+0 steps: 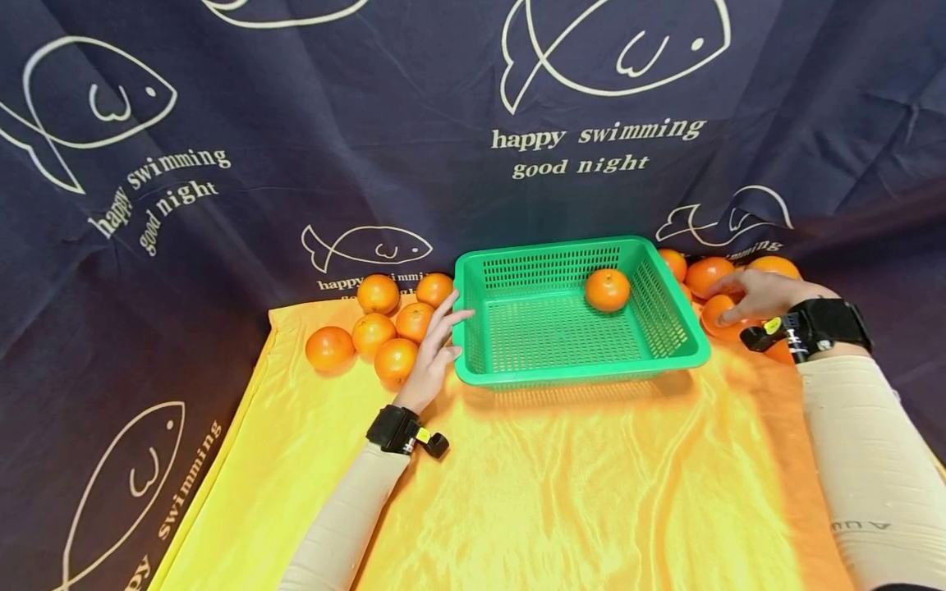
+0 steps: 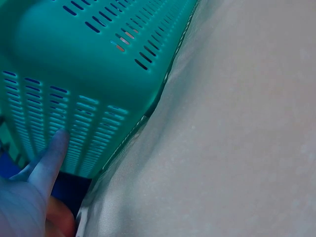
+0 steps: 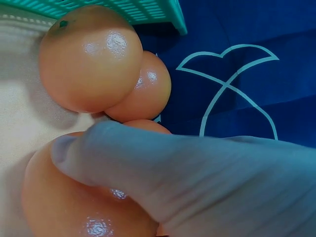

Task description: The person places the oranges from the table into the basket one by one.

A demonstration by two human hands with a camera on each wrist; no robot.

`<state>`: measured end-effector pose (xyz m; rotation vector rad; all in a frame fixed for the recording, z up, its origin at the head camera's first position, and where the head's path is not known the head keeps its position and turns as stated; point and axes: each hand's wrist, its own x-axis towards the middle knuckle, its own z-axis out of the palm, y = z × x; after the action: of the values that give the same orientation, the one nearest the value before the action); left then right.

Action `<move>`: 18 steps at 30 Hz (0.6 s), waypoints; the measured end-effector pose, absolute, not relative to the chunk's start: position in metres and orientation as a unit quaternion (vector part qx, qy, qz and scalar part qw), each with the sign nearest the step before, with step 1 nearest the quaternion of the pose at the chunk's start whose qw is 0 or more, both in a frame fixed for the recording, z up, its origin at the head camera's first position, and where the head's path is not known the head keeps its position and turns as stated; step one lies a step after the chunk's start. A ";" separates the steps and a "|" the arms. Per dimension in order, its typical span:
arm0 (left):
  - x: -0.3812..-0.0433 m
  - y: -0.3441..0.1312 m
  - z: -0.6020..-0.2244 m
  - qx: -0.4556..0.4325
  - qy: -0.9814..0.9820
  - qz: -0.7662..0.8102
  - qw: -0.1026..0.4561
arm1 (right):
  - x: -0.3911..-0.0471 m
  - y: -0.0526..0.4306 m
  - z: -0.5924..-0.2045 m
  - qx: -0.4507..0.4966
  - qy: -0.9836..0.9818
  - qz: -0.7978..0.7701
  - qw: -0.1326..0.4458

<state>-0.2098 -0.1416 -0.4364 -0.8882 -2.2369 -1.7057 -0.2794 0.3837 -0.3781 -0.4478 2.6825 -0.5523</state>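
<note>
Well, a green basket [image 1: 576, 374] sits near the back edge of the yellow table [image 1: 576, 492], about in the middle. One orange [image 1: 608, 290] lies inside it, on the right side and close to the back wall.

The left hand [image 1: 432, 361] is at the left end of the basket. Its fingers are loose and nearly straight, and the tips reach over the rim, but they are not squeezing it. Next to this hand, six oranges [image 1: 373, 335] lie in a bunch near the back left corner of the table.

The right hand [image 1: 764, 294] is over more oranges [image 1: 709, 275] near the back right corner, just beside the basket. Its fingers bend down a bit. From the right wrist, you can see the thumb lying on a shiny orange [image 3: 74, 207]. The other fingertips are hidden there, so I cannot tell if the hand has a good hold of it. Between that one and the basket is an orange with a green spot [image 3: 84, 69].

Both arms have pale sleeves [image 1: 872, 460] and black wrist bands [image 1: 394, 428]. Behind the table hangs a dark blue cloth [image 1: 414, 148] with white fish [image 1: 613, 49] and the words "happy swimming good night" on it.
</note>
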 end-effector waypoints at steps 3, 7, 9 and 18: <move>-0.210 -0.142 -0.437 -0.299 -0.756 -0.575 0.096 | -0.280 0.383 -0.378 -0.164 0.947 -0.202 0.189; -0.210 -0.143 -0.437 -0.300 -0.756 -0.575 0.095 | -0.278 0.385 -0.377 -0.168 0.931 -0.242 0.213; -0.210 -0.143 -0.437 -0.298 -0.756 -0.575 0.093 | -0.278 0.387 -0.377 -0.179 0.923 -0.261 0.220; -0.217 -0.145 -0.448 -0.299 -0.757 -0.574 0.092 | -0.276 0.385 -0.378 -0.162 0.936 -0.240 0.200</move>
<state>-0.2173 -0.1449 -0.4482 -0.8871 -2.2470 -1.7050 -0.2764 0.3854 -0.3778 -0.4530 2.6169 -0.6701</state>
